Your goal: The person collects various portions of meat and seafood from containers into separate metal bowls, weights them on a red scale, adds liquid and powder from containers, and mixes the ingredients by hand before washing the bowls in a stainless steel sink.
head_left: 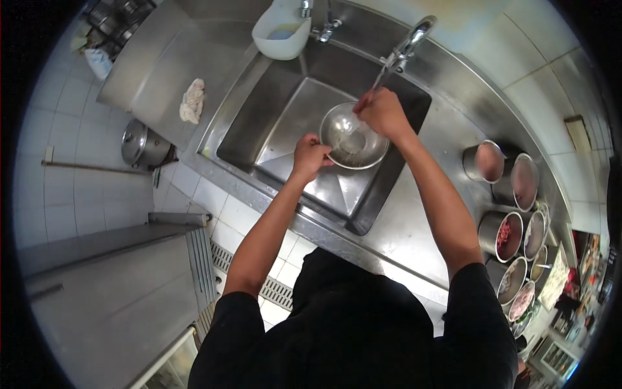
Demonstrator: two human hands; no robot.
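A round metal bowl (353, 139) is held over the sink basin (285, 120), tilted slightly, its shiny inside facing up. My left hand (311, 157) grips the bowl's left rim, thumb over the edge. Above the bowl's far right side is my right hand (382, 113), its fingers curled together; whatever they may hold is hidden. The chrome faucet (408, 44) reaches toward that hand from the back, and what looks like a thin stream of water runs down from it.
A white plastic container (280, 32) sits at the sink's back left corner. A crumpled cloth (192, 102) lies on the left steel counter. Several metal pots of food, one with red pieces (505, 235), stand on the right. A lidded pot (144, 144) is lower left.
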